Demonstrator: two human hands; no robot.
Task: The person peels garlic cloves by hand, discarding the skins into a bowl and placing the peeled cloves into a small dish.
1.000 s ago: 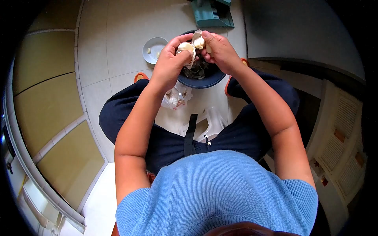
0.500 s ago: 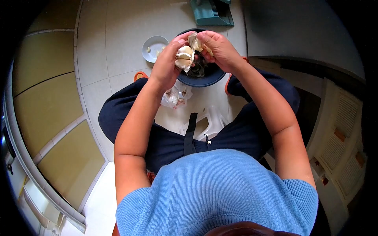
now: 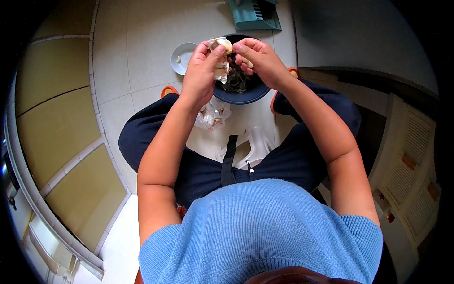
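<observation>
My left hand (image 3: 200, 73) is closed around part of a garlic bulb (image 3: 221, 74). A clove (image 3: 225, 45) with loose papery skin stands up at its thumb and forefinger. My right hand (image 3: 263, 60) has its thumb and forefinger pinched together at the edge of that clove. Another pale garlic clove (image 3: 247, 62) is tucked in its curled fingers. Both hands are over a dark blue basin (image 3: 255, 96) with dark scraps (image 3: 235, 84) inside. To the left, a white plate (image 3: 175, 67) holds a peeled clove (image 3: 178, 59), its right side hidden by my left hand.
A clear plastic bag (image 3: 211, 118) with garlic lies on the tiled floor below the basin. Between my legs is a white plastic stool (image 3: 260, 142). A teal dustpan (image 3: 255, 19) sits at the top. Cabinet doors (image 3: 56, 85) line the left.
My left hand has turned and shifted slightly, raising the clove to its fingertips. The right fingers have let go of the skin-covered piece they pinched higher up, and more dark scraps show.
</observation>
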